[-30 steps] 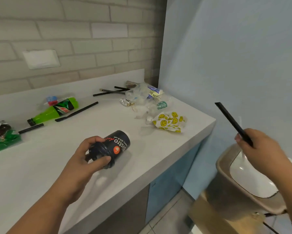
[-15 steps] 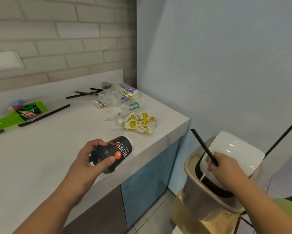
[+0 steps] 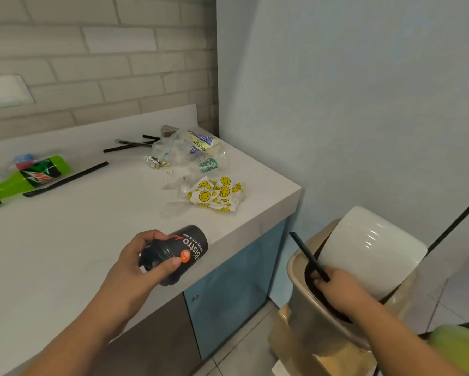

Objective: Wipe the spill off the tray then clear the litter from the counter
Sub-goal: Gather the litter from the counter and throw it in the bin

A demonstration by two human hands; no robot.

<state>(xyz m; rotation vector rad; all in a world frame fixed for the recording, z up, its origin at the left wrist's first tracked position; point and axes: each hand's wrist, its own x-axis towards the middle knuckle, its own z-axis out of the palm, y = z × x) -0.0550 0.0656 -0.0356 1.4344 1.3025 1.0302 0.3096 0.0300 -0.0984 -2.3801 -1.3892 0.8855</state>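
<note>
So, litter phase, judged partway. No tray in view, so I cannot tell whether the spill got wiped.

Right hand [image 3: 339,287] is at the mouth of the tan bin [image 3: 298,294], fingers pinched on a black straw [image 3: 308,256] that points up and left out of the opening. The white swing lid [image 3: 371,253] is tipped. Straw not yet let go.

Left hand [image 3: 135,270] has fingers and thumb curled round the black Bistro cup [image 3: 184,251], held on its side above the front edge of the table [image 3: 65,253]. Likely the next item to bin.

Left on the table:
- smiley-face wrapper [image 3: 214,192] near the right edge
- clear Starbucks cup [image 3: 209,165], foil scrap [image 3: 154,162] and plastic fork [image 3: 169,173] just behind it
- clear bag pile [image 3: 179,147] in the corner
- black straws [image 3: 130,144] at the back, plus one long straw [image 3: 65,179]
- Mountain Dew bottle [image 3: 27,177] lying far left

Most of the litter remains.
</note>
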